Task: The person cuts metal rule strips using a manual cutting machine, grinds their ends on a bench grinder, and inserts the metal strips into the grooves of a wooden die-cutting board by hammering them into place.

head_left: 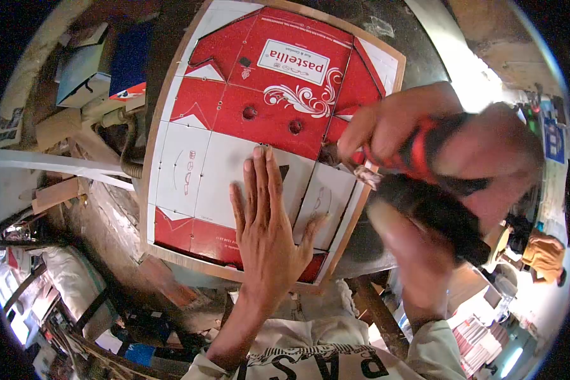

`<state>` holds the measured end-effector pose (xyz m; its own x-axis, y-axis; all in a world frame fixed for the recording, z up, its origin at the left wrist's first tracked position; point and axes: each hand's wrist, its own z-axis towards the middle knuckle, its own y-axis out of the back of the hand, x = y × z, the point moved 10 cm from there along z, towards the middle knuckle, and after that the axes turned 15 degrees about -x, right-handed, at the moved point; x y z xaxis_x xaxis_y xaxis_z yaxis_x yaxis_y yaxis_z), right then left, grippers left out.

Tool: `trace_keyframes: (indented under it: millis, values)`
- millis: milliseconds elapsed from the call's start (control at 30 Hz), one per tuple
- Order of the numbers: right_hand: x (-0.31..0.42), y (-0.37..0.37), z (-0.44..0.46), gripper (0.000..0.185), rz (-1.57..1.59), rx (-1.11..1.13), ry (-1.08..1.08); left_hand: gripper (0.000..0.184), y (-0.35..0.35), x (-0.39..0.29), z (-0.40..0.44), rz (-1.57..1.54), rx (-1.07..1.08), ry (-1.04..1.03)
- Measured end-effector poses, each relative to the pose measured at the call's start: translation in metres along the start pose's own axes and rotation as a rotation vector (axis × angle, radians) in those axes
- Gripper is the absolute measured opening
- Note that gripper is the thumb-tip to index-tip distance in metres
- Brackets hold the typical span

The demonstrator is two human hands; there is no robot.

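A board (235, 272) carries a printed red and white box layout sheet (234, 152) marked "pastellia". My left hand (266, 202) lies flat on the white panel, fingers stretched toward the red part. Blurred by motion, my right hand (487, 164) is wrapped round a red and black power tool (434, 212) at the board's right edge. A pale, worn-looking part (366, 177) of the tool is near the sheet; its tip and exact kind are hard to make out. Two round holes (249, 112) and several dark cut lines show in the sheet.
A dark work surface (361, 253) lies under the board. To the left are boxes (85, 82), a ribbed hose (132, 149), a long pale strip (57, 161) and wood offcuts (57, 193). A white sack (76, 285) leans at lower left. Stacked items (478, 348) are at lower right.
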<state>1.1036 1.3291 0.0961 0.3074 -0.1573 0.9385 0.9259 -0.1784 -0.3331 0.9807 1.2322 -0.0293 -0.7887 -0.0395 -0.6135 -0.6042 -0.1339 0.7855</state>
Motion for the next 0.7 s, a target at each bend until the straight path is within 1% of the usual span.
trace_keyframes:
  millis: [33, 67, 133, 167, 200, 267, 300, 333, 400, 433, 467, 500, 533, 567, 600, 633, 700]
  values:
    - [-0.012, -0.005, -0.001, 0.043, 0.273, -0.011, -0.168, 0.102, -0.004, 0.002, -0.002, 0.073, 0.031, -0.021]
    - [-0.014, -0.009, 0.002, 0.038, 0.134, 0.066, -0.120, 0.103, -0.008, 0.004, -0.004, 0.146, 0.061, -0.046]
    - [-0.018, -0.016, 0.006, 0.031, -0.137, 0.213, 0.007, 0.103, -0.010, 0.008, -0.006, 0.127, 0.071, -0.021]
    - [-0.030, -0.021, 0.024, 0.030, -0.069, 0.361, -0.092, 0.104, -0.011, 0.011, -0.008, 0.105, 0.099, 0.008]
    - [-0.042, -0.023, 0.039, 0.029, -0.016, 0.503, -0.199, 0.105, -0.007, 0.005, -0.005, 0.069, 0.058, 0.002]
    - [-0.066, -0.038, 0.075, 0.023, -0.640, 0.415, 0.028, 0.104, -0.007, 0.006, -0.005, 0.052, 0.032, 0.024]
    - [-0.068, -0.038, 0.079, 0.022, -0.794, 0.382, 0.091, 0.104, -0.005, 0.005, -0.005, 0.040, 0.004, 0.022]
    - [-0.069, -0.037, 0.082, 0.022, -0.948, 0.349, 0.148, 0.111, -0.005, 0.003, -0.005, 0.053, -0.004, 0.010]
    - [-0.072, -0.041, 0.087, 0.021, -0.676, 0.302, 0.049, 0.111, -0.004, 0.001, -0.001, 0.058, 0.002, 0.008]
    - [-0.051, -0.047, 0.064, 0.020, -0.958, 0.438, 0.421, 0.110, -0.005, 0.002, -0.001, 0.064, 0.029, 0.027]
    - [-0.027, -0.053, 0.036, 0.019, -1.206, 0.468, 0.849, 0.109, -0.002, 0.000, 0.000, 0.071, 0.016, 0.028]
    - [-0.024, -0.045, 0.030, 0.015, -1.060, 0.482, 0.642, 0.109, -0.002, 0.000, 0.000, 0.071, 0.016, 0.040]
    - [-0.024, -0.037, 0.023, 0.029, -0.915, 0.488, 0.429, 0.107, -0.003, 0.001, -0.001, 0.098, 0.027, 0.038]
    - [-0.027, -0.029, 0.016, 0.047, -0.766, 0.486, 0.220, 0.105, -0.005, 0.001, -0.002, 0.126, 0.038, 0.036]
    - [-0.034, -0.015, 0.001, 0.044, -0.759, 0.486, 0.169, 0.105, -0.006, 0.001, -0.002, 0.126, 0.039, 0.045]
    - [-0.050, 0.010, -0.019, 0.041, -0.855, 0.476, 0.208, 0.103, -0.004, 0.000, -0.002, 0.108, 0.023, 0.053]
    - [-0.102, 0.087, -0.067, 0.037, -1.239, 0.394, 0.391, 0.101, 0.000, 0.000, -0.006, 0.092, 0.007, 0.066]
